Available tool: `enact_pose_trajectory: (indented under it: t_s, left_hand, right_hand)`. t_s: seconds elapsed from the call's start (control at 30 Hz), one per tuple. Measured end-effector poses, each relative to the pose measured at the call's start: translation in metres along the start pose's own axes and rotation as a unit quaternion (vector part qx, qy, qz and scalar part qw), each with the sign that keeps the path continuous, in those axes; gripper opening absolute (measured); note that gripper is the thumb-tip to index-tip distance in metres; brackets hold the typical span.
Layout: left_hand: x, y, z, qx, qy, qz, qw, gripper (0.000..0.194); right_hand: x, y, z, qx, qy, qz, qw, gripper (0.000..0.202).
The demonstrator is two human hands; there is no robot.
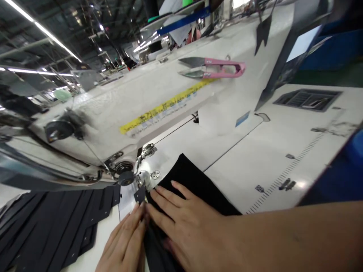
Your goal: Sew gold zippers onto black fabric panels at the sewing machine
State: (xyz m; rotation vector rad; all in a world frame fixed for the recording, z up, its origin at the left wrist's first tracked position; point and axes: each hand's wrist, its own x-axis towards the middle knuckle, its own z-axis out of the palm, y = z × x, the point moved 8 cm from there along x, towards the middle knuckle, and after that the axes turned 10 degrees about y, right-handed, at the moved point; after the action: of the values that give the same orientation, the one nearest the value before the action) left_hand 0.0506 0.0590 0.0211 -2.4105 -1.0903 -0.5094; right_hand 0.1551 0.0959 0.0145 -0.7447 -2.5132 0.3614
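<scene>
A black piece of fabric [188, 175] lies on the sewing machine's bed, its edge close to the presser foot and needle area [141, 179]. My right hand [190, 223] rests on it with the fingers stretched out and spread. Beside it, my left hand [124, 238] has its fingers pressed together, the tips at the fabric edge by a small dark fabric tab [139, 195]. The left thumb is hidden, and the fabric runs down between both hands toward me. Pink-handled thread snips [224, 68] are on the machine's white arm [159, 90].
Many dark cut fabric strips [56, 226] lie fanned out at the left. The machine head overhangs the hands. A ruler scale [283, 173] marks the white table at right, with a recessed grey tray [309, 99] behind it.
</scene>
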Motion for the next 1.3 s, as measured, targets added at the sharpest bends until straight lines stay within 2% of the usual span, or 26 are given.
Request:
enact_pose_trajectory:
  t_s: [0.1, 0.27, 0.43, 0.53, 0.67, 0.93, 1.1, 1.3]
  left_hand:
    - [0.007, 0.007, -0.001, 0.012, -0.006, 0.001, 1.000, 0.031]
    - [0.015, 0.012, -0.009, 0.030, 0.022, -0.045, 0.998, 0.031]
    - [0.014, 0.014, -0.013, 0.024, 0.055, -0.052, 0.997, 0.030]
    - [0.014, 0.010, -0.012, 0.031, 0.073, -0.053, 0.995, 0.031]
    - [0.017, 0.001, -0.009, 0.037, 0.100, -0.050, 0.993, 0.031]
    - [0.025, -0.019, 0.001, 0.014, 0.097, -0.056, 0.994, 0.032]
    - [0.023, -0.022, 0.006, 0.000, 0.108, -0.056, 0.993, 0.030]
    - [0.017, -0.024, 0.007, -0.003, 0.183, -0.100, 0.978, 0.032]
  right_hand:
    - [0.000, -0.003, 0.003, -0.024, -0.018, -0.017, 0.999, 0.058]
    - [-0.001, -0.007, 0.006, -0.035, -0.034, -0.024, 0.999, 0.054]
    - [0.000, -0.009, 0.010, -0.083, 0.010, -0.068, 0.994, 0.055]
    - [0.002, -0.008, 0.013, -0.109, 0.024, -0.086, 0.990, 0.058]
    - [0.012, -0.005, 0.018, -0.121, 0.000, -0.084, 0.989, 0.060]
    - [0.031, 0.005, 0.019, -0.107, -0.033, -0.058, 0.992, 0.056]
    - [0.035, 0.007, 0.021, -0.128, -0.036, -0.071, 0.989, 0.056]
    - [0.034, 0.007, 0.022, -0.161, -0.022, -0.102, 0.981, 0.057]
